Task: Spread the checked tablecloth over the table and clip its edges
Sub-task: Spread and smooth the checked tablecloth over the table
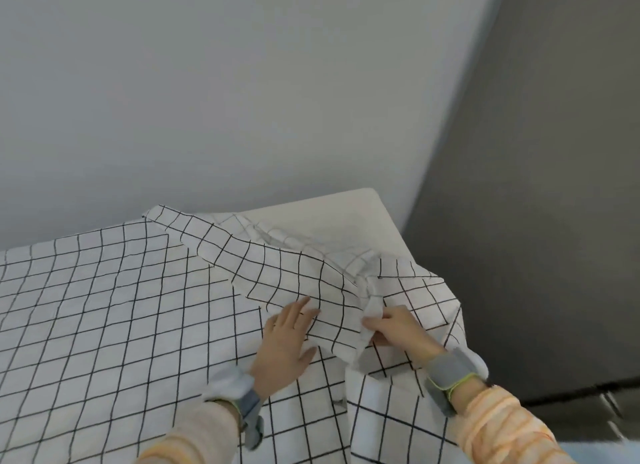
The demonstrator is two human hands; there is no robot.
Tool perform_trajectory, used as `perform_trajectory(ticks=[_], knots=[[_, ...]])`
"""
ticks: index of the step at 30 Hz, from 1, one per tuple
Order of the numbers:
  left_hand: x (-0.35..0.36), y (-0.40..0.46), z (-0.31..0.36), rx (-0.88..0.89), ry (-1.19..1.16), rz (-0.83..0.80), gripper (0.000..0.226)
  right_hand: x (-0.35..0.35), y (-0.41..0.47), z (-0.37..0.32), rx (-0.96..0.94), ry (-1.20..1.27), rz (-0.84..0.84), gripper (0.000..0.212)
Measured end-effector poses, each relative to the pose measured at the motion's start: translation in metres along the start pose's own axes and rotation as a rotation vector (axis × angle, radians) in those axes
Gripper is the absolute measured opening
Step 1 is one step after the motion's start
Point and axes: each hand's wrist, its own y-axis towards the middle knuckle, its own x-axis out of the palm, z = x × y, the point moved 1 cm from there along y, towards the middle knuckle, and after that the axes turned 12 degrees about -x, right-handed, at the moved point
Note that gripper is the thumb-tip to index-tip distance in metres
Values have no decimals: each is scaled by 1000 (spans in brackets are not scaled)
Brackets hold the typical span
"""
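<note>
A pale grey wall [207, 99] fills the upper left and centre of the frame; its surface is plain and evenly lit. Its right edge curves from the top of the frame down toward centre right, bowed by the wide-angle lens. Beyond that edge, a darker grey floor [554, 186] occupies the right side of the frame, smooth and without pattern. At lower right, a dark strip [571, 392] crosses the floor at a slight slant. Just below the strip lie two small metallic pieces [609, 403], too blurred to identify. A pale blue patch [602, 451] shows in the lower right corner.
</note>
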Motion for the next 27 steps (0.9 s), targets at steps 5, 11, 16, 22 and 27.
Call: perform_trajectory(ticks=[5,11,16,22,27], knots=[[-13,22,11,11,-87,247,39,-27,8,-34,-64,88,-45,14],[-44,65,18,47,-156,487,19,-59,29,-88,-144,153,-18,10],[-85,128,31,30,-201,619,16,-89,63,-117,-422,185,354,19],[-124,210,45,124,-234,549,21,-123,116,-120,-583,-99,-23,102],[-138,263,52,114,-223,574,15,-130,167,-131,-481,-171,27,91]])
